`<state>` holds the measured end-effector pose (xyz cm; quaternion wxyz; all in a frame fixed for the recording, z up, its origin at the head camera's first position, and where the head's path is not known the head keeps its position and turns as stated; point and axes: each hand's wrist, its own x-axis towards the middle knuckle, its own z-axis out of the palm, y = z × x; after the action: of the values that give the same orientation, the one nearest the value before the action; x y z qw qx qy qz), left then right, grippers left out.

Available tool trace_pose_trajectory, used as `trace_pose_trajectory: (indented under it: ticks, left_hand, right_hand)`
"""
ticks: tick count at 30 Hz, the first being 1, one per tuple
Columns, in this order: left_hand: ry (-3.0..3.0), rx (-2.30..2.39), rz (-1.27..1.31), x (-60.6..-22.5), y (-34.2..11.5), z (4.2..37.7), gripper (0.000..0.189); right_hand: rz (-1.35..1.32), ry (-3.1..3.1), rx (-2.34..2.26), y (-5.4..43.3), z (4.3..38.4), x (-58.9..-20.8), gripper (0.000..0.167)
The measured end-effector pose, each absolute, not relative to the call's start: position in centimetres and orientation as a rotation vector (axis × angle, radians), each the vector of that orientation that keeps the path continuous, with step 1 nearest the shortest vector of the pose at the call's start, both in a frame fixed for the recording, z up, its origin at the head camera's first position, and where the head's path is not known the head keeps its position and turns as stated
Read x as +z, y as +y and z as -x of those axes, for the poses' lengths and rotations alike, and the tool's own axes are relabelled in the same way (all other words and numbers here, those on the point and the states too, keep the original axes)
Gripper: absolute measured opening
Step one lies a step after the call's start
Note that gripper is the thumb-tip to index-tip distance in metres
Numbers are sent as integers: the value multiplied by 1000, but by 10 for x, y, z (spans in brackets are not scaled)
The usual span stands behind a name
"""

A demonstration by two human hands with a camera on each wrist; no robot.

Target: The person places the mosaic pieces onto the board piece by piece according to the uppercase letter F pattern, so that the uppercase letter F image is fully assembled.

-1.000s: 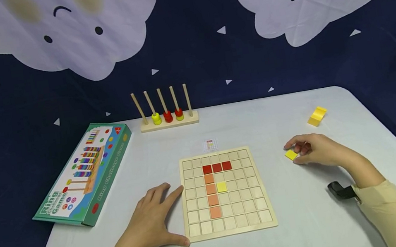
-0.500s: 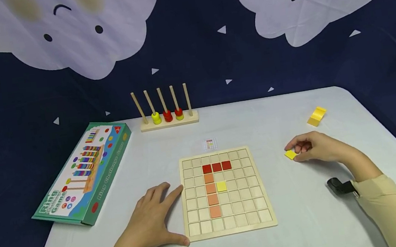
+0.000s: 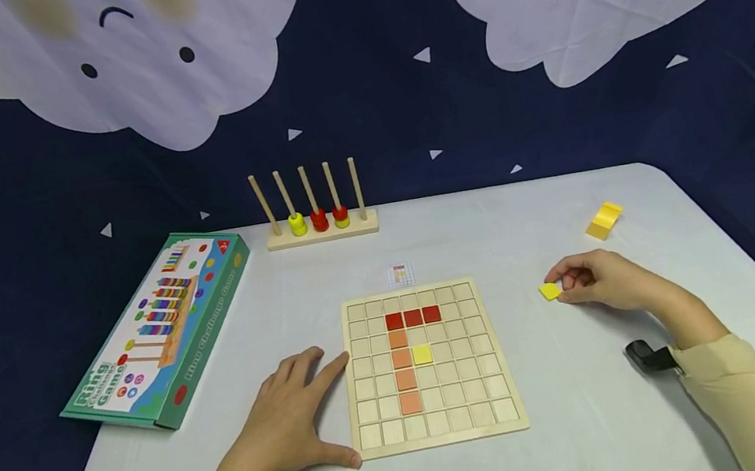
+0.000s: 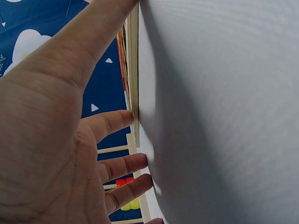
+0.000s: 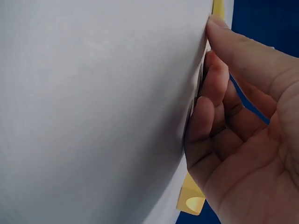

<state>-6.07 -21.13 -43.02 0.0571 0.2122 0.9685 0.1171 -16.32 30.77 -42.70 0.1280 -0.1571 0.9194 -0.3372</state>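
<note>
A wooden grid board (image 3: 440, 442) lies flat in the middle of the table in the head view. Its cells bear red squares (image 3: 413, 317), a column of orange squares (image 3: 406, 379) and one yellow square (image 3: 422, 354). At the board's left side my left hand (image 3: 284, 423) is spread, index fingertip and thumb tip right at the edge. Off to the right, my right hand (image 3: 602, 281) pinches a yellow square tile (image 3: 550, 291) between thumb and index finger, low over the tabletop. In the right wrist view the tile (image 5: 218, 8) shows at the thumb tip.
Behind the board lies a small pattern card (image 3: 400, 275). A peg rack (image 3: 323, 232) with red and yellow beads stands at the back. A green game box (image 3: 158, 336) lies at left. Tipped-over yellow pieces (image 3: 605, 221) lie beyond my right hand.
The yellow tile at my right fingertips has shifted slightly left and away from me. My left hand and the board stay where they were.
</note>
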Motion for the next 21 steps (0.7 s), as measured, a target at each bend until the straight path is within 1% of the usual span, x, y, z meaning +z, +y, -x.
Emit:
trace_pose_trajectory:
  ticks: [4, 14, 21]
  left_hand:
    - [2938, 353, -647, -430, -211, 60, 133]
    - [2940, 355, -658, -430, -211, 61, 132]
    - [2943, 347, -656, -431, -212, 61, 133]
  right_hand:
    - [458, 2727, -911, 303, 162, -427, 24]
    - [474, 2741, -939, 292, 156, -429, 23]
    - [510, 2722, -982, 272, 151, -423, 22]
